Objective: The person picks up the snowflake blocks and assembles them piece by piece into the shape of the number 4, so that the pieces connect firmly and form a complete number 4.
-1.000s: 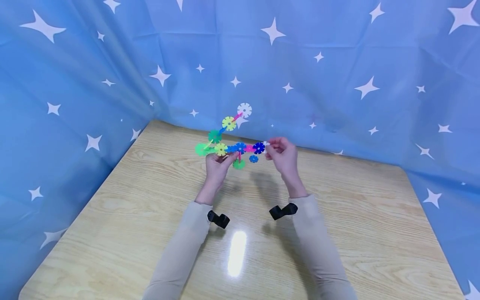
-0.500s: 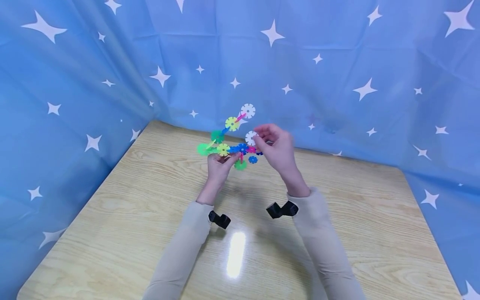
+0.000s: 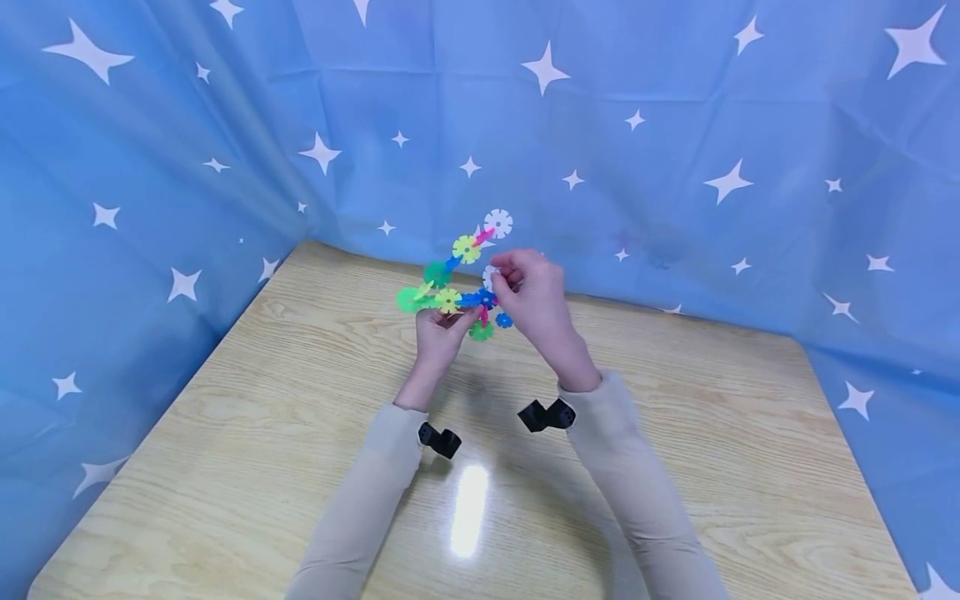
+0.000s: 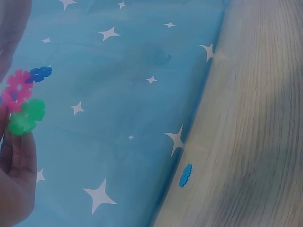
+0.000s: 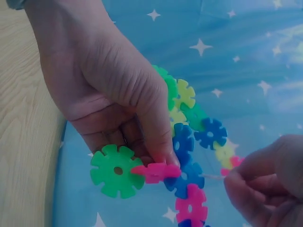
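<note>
A chain of slotted plastic snowflake discs (image 3: pixel 447 301) in green, yellow, blue and pink is held up over the table's far part. My left hand (image 3: pixel 437 343) grips it from below, thumb at a blue disc (image 5: pixel 188 180) and a pink one. A green disc (image 5: pixel 117 171) hangs off that pink piece. My right hand (image 3: pixel 536 300) pinches a white snowflake disc (image 3: pixel 490 277), seen nearly edge-on in the right wrist view, its edge right at the blue disc. The chain's raised arm ends in another white disc (image 3: pixel 498 223). In the head view my right hand hides the chain's right end.
A loose blue disc (image 4: pixel 185 175) lies on the wooden table (image 3: pixel 712 433) near its far edge. A blue curtain with white stars (image 3: pixel 600 100) hangs close behind and at both sides. Black wrist cameras (image 3: pixel 440 440) sit at both sleeves.
My right hand has moved left and up from the chain's right end, carrying the white disc to the blue disc by my left thumb. My left hand stays nearly still.
</note>
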Tool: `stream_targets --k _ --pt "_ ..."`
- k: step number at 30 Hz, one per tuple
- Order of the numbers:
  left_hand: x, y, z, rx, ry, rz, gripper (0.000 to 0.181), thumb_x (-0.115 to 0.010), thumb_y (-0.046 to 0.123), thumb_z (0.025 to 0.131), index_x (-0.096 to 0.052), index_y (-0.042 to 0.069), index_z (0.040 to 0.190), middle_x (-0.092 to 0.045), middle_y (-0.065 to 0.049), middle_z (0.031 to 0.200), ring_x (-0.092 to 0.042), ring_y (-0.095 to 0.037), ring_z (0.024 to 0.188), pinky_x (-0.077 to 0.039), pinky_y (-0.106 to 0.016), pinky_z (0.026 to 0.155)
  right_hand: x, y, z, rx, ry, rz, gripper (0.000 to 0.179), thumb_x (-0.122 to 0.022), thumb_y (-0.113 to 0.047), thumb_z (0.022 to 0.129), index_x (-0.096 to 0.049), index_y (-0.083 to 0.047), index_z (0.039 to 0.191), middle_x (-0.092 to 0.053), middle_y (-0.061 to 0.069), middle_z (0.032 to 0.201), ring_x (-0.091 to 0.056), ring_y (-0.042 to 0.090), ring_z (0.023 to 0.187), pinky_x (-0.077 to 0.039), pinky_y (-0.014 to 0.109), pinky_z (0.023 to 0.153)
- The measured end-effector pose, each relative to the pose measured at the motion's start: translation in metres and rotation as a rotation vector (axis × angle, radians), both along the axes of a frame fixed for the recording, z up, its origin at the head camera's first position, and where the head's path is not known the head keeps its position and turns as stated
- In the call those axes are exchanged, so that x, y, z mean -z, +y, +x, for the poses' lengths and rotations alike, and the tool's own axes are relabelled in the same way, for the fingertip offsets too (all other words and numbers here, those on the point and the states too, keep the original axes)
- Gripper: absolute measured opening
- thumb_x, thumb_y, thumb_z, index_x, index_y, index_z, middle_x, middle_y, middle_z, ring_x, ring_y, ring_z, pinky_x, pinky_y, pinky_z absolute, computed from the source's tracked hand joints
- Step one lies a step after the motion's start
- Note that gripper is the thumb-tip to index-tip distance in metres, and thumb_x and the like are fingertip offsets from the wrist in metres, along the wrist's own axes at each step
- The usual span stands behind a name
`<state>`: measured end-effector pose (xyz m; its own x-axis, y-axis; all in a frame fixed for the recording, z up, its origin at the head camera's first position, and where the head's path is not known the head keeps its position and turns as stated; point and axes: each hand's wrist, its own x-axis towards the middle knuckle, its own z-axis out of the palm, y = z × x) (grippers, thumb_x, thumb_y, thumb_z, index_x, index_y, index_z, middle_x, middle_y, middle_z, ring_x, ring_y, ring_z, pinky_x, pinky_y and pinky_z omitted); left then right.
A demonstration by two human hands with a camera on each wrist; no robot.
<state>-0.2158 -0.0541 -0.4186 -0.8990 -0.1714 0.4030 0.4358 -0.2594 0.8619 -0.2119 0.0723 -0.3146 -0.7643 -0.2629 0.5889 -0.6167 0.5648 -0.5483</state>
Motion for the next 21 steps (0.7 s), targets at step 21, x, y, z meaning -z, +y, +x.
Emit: stream_targets --k 21 --pt "-0.02 -0.004 0.015 -0.062 -0.024 -0.018 0.007 -0.061 -0.015 0.081 -0.059 -0.021 0.08 -0.064 0.014 0.067 -0.061 -0.003 0.063 -0.047 -0.013 0.057 -0.007 0.001 -0.013 -0.134 -0.295 0.047 0.018 -0.067 -0.009 0.087 -0.066 0.001 0.102 -0.067 0.012 0.084 -0.062 0.02 0.067 -0.052 0.025 0.053"
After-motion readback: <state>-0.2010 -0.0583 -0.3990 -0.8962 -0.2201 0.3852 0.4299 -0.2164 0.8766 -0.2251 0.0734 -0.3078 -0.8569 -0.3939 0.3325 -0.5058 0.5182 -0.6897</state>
